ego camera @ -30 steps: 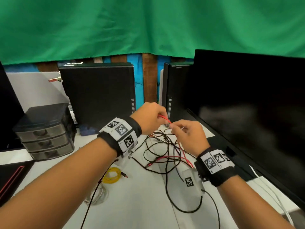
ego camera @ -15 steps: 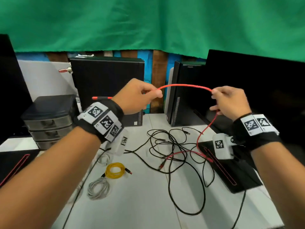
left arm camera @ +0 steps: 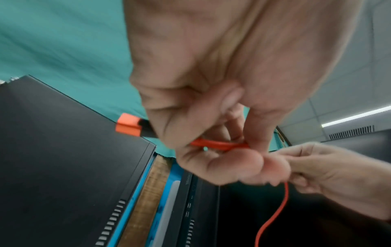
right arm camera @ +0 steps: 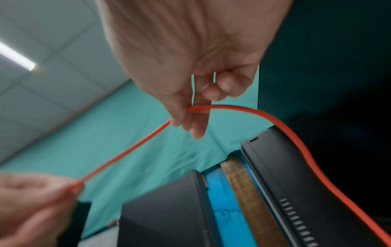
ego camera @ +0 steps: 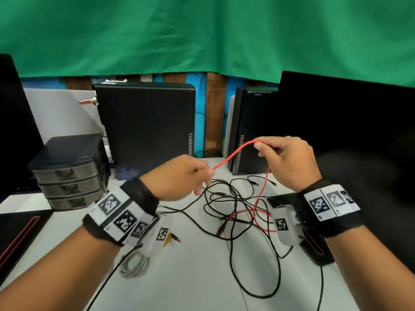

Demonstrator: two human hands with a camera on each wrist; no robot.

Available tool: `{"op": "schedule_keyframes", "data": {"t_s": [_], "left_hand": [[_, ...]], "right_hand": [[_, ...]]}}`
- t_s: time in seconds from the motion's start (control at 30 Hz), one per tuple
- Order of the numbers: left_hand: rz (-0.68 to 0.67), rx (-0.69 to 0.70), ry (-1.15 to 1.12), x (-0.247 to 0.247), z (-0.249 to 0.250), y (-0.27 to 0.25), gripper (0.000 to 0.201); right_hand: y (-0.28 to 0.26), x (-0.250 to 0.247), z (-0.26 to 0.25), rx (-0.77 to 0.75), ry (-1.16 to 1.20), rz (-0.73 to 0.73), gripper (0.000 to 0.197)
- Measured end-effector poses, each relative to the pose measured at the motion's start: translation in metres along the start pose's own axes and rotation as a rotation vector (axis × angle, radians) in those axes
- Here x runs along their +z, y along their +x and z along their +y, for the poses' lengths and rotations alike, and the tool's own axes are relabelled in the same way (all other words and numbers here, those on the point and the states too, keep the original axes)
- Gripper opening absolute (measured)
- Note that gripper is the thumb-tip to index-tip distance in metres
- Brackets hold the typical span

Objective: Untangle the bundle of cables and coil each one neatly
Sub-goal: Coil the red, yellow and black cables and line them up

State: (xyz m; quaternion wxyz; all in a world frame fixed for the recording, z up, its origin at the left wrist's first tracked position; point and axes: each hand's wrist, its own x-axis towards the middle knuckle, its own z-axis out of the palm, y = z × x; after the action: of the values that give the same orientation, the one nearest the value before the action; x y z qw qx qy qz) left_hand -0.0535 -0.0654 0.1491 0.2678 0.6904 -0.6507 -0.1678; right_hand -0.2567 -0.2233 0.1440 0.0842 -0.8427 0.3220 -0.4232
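Observation:
A red cable [ego camera: 233,154] [right arm camera: 131,148] runs taut between both hands above the white table [ego camera: 197,283]. My left hand [ego camera: 186,176] [left arm camera: 211,150] pinches it near its end, and the red plug [left arm camera: 128,125] sticks out behind the fingers. My right hand [ego camera: 285,160] [right arm camera: 188,115] pinches the cable further along, between thumb and forefinger. From there the red cable drops into the tangle of black cables [ego camera: 233,203] on the table. A coiled grey cable [ego camera: 134,264] lies at the front left. A yellow coil [ego camera: 167,240] is mostly hidden behind my left wrist.
Two black computer towers [ego camera: 146,122] [ego camera: 249,131] stand at the back, a monitor [ego camera: 350,135] at the right. A grey drawer unit [ego camera: 67,173] is at the left. Black pads with red trim [ego camera: 20,234] [ego camera: 314,245] lie at both table sides.
Both hands have come lower and closer together with the red cable. The span between them has shortened and now slopes up toward the right hand.

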Motion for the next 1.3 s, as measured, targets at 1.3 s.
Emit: {"op": "schedule_keyframes", "data": {"t_s": [1.3], "left_hand": [[0.578,-0.214,-0.843,0.084,-0.038,-0.039,0.038]], "right_hand": [[-0.128,0.023,-0.060,-0.310,0.210,-0.615,0.029]]}}
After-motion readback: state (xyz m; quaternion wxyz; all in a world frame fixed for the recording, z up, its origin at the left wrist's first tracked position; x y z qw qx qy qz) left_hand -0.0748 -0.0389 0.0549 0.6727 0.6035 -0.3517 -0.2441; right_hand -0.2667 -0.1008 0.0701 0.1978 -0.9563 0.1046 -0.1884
